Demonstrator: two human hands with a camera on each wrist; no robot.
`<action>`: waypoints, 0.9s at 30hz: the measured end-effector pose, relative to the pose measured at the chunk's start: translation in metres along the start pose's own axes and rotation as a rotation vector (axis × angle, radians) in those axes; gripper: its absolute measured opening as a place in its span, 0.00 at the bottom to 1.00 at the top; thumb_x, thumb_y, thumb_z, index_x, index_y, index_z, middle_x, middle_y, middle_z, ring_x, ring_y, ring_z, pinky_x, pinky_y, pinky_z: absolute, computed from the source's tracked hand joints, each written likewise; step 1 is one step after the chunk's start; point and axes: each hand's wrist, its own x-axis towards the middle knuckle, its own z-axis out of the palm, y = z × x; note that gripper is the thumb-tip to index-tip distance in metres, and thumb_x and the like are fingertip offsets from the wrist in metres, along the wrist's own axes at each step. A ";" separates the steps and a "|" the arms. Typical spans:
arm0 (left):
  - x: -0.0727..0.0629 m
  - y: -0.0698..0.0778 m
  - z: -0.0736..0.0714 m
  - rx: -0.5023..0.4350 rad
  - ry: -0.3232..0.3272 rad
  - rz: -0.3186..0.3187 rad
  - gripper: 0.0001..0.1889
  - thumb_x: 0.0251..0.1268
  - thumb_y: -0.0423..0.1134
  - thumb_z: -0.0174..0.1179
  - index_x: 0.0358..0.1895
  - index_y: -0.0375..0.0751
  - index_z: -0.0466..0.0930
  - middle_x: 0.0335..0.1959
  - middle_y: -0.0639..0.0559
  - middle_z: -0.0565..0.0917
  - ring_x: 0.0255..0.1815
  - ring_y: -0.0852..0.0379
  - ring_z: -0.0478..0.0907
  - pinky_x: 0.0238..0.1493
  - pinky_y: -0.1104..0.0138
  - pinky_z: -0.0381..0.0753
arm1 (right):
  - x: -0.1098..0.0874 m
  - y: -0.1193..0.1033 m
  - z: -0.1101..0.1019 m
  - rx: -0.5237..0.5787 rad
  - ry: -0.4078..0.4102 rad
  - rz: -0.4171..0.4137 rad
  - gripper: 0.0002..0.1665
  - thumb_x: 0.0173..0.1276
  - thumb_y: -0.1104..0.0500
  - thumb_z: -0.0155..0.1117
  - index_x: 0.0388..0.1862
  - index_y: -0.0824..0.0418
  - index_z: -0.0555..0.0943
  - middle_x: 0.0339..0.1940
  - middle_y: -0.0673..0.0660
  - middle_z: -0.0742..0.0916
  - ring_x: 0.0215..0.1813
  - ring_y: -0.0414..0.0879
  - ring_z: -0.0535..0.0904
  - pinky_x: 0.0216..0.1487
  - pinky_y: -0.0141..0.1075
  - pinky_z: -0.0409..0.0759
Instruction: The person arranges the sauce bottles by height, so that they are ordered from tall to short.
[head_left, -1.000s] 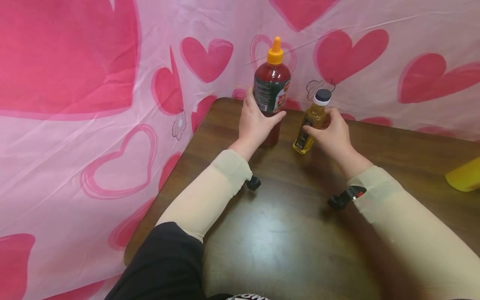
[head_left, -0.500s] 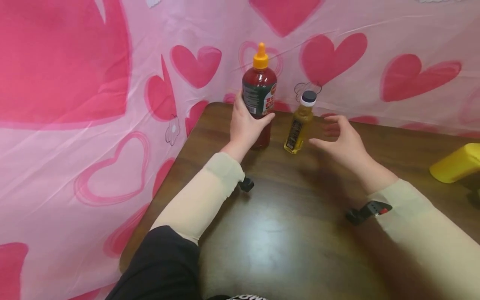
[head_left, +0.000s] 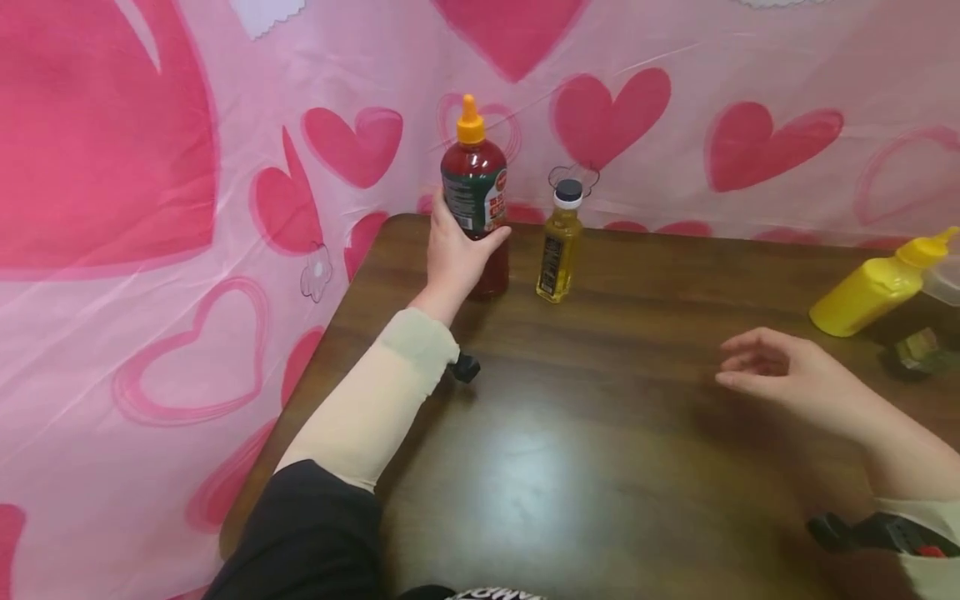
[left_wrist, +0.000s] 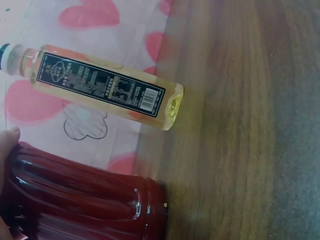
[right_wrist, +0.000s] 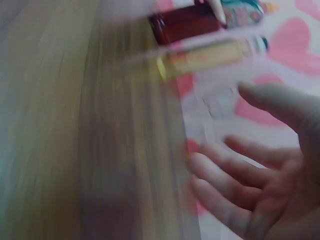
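Note:
My left hand [head_left: 459, 260] grips a large red sauce bottle [head_left: 491, 271] with a green label and a yellow nozzle cap, upright at the back left of the table. Just right of it stands a slim bottle of yellow oil [head_left: 558, 250] with a black label and dark cap; the left wrist view shows the oil bottle [left_wrist: 105, 85] beside the ribbed red base of the sauce bottle [left_wrist: 85, 195]. My right hand [head_left: 787, 375] is over the table at the right, fingers loosely bent around nothing. In the right wrist view the right hand [right_wrist: 250, 185] appears with its palm bare.
A yellow squeeze bottle [head_left: 866, 296] leans at the right of the brown table [head_left: 600, 433]. Near it are a small clear-and-green item [head_left: 918, 350] and part of a translucent container [head_left: 945, 279]. A pink heart-patterned cloth [head_left: 375, 50] hangs along the back and left.
My right hand has let go of the oil bottle and moved right, toward the yellow squeeze bottle. The view has swung right. My left hand keeps its grip on the sauce bottle.

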 end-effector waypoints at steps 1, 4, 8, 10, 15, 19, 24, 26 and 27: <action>0.001 -0.001 -0.002 0.000 -0.001 0.002 0.56 0.51 0.58 0.74 0.77 0.52 0.44 0.68 0.50 0.65 0.68 0.57 0.64 0.70 0.63 0.60 | -0.007 0.004 -0.002 -0.007 -0.019 0.008 0.25 0.67 0.58 0.70 0.58 0.66 0.75 0.42 0.55 0.86 0.40 0.36 0.82 0.36 0.27 0.78; 0.002 -0.004 -0.012 0.020 0.017 0.016 0.58 0.51 0.58 0.73 0.78 0.53 0.41 0.71 0.49 0.61 0.71 0.58 0.59 0.71 0.65 0.57 | -0.025 0.015 -0.006 -0.029 -0.054 0.029 0.24 0.69 0.57 0.68 0.59 0.66 0.74 0.43 0.55 0.86 0.41 0.37 0.82 0.37 0.29 0.79; -0.002 -0.007 -0.030 0.087 0.097 0.056 0.61 0.51 0.62 0.71 0.79 0.53 0.35 0.76 0.51 0.51 0.75 0.61 0.48 0.73 0.66 0.47 | -0.039 0.025 -0.013 -0.033 -0.036 0.040 0.22 0.71 0.57 0.66 0.59 0.64 0.74 0.43 0.53 0.87 0.41 0.39 0.83 0.37 0.30 0.80; -0.007 -0.006 -0.041 0.116 0.160 0.100 0.61 0.52 0.63 0.70 0.79 0.53 0.34 0.77 0.52 0.47 0.75 0.64 0.43 0.74 0.65 0.43 | -0.043 0.029 -0.017 -0.037 -0.017 0.055 0.22 0.71 0.57 0.65 0.60 0.63 0.74 0.43 0.51 0.87 0.41 0.38 0.83 0.37 0.29 0.80; -0.022 0.007 -0.065 0.103 0.302 0.389 0.52 0.56 0.59 0.69 0.77 0.45 0.47 0.77 0.48 0.50 0.75 0.65 0.44 0.72 0.60 0.46 | -0.048 0.037 -0.029 -0.073 0.030 0.097 0.22 0.72 0.56 0.64 0.61 0.62 0.73 0.43 0.48 0.87 0.41 0.33 0.82 0.35 0.26 0.78; -0.035 0.031 -0.064 -0.005 0.241 0.666 0.41 0.58 0.49 0.71 0.69 0.37 0.61 0.71 0.41 0.61 0.73 0.59 0.53 0.71 0.59 0.54 | -0.051 0.037 -0.033 -0.069 0.071 0.120 0.23 0.72 0.55 0.65 0.60 0.63 0.73 0.41 0.47 0.88 0.40 0.33 0.82 0.34 0.27 0.79; -0.051 0.068 -0.041 -0.103 -0.044 0.772 0.30 0.57 0.42 0.73 0.60 0.33 0.72 0.61 0.43 0.73 0.66 0.55 0.67 0.67 0.64 0.65 | -0.054 0.033 -0.030 -0.045 0.094 0.137 0.22 0.70 0.56 0.66 0.58 0.64 0.75 0.40 0.49 0.88 0.39 0.38 0.83 0.34 0.28 0.79; -0.055 0.079 -0.028 -0.082 -0.193 0.745 0.27 0.58 0.43 0.73 0.57 0.34 0.75 0.56 0.45 0.77 0.61 0.55 0.71 0.64 0.67 0.68 | -0.054 0.031 -0.027 -0.046 0.095 0.143 0.22 0.70 0.56 0.67 0.58 0.64 0.76 0.40 0.51 0.88 0.38 0.39 0.84 0.34 0.28 0.79; -0.057 0.084 -0.021 -0.062 -0.275 0.717 0.26 0.59 0.44 0.72 0.57 0.35 0.76 0.55 0.46 0.78 0.60 0.55 0.72 0.63 0.68 0.68 | -0.054 0.030 -0.026 -0.048 0.094 0.150 0.22 0.69 0.56 0.67 0.57 0.64 0.76 0.40 0.52 0.88 0.38 0.39 0.83 0.35 0.27 0.78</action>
